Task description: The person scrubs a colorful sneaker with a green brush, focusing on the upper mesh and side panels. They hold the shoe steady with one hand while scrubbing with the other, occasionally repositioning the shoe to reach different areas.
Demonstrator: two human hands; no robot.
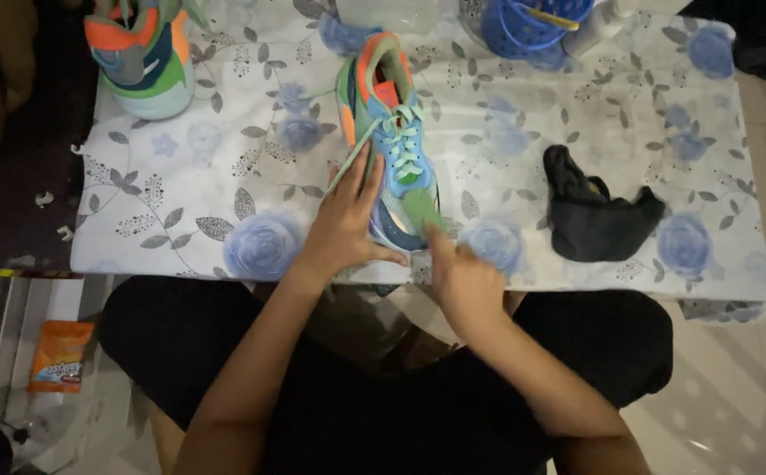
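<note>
left hand (348,224) lies flat, fingers spread, steadying the multicoloured sneaker (392,145) mid-surface (181,193), forearm angled inward; right hand (462,277) pinches a green cloth (422,209) against its toe.

Table w/ blue-rose floral cloth (181,220), pale glossy tile floor (735,396), dim light

A low table (225,176) under a white cloth printed with blue roses carries a bright multicoloured sneaker (389,141) near the middle of the front edge. Its twin (141,57) stands at the far left corner. A crumpled black cloth (594,215) lies toward the right (well apart from both), a blue perforated basket (528,26) at the back edge.
</note>
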